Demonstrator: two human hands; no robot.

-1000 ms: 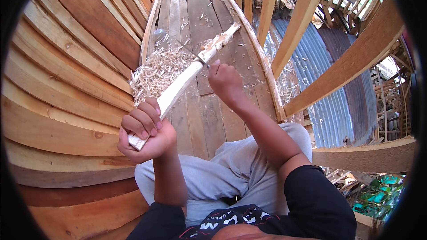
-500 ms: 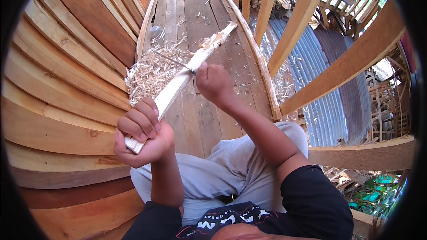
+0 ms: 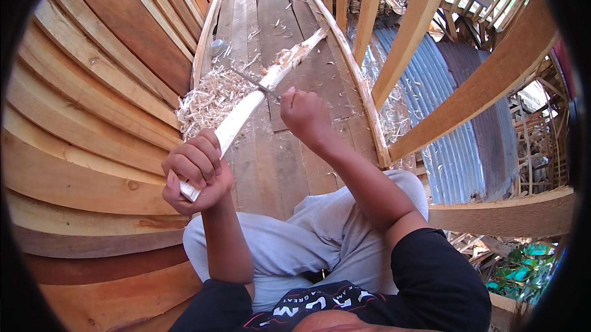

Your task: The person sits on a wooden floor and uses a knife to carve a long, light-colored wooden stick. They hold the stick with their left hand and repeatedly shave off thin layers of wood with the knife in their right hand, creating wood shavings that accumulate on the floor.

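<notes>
My left hand [image 3: 196, 170] is wrapped round the near end of a pale, whittled wooden stick [image 3: 237, 121]. The stick slants away to the upper right, and its far part is rough with patches of brown bark. In my right hand [image 3: 306, 116], closed in a fist, is a knife whose thin blade [image 3: 249, 79] lies across the stick at mid-length and points to the upper left. The fist covers the knife's handle. Curly wood shavings [image 3: 206, 101] are heaped on the planks left of the stick.
A wall of wooden boards [image 3: 86, 141] curves along the left. Brown floor planks [image 3: 265, 172] run ahead, with a small clear container [image 3: 218, 47] on them. Wooden railing posts [image 3: 403, 36] stand on the right, above corrugated metal roofing [image 3: 440, 122]. My crossed legs [image 3: 289, 239] are below.
My right hand and the knife have shifted slightly right and toward me. My left hand has risen a little along with the near end of the stick.
</notes>
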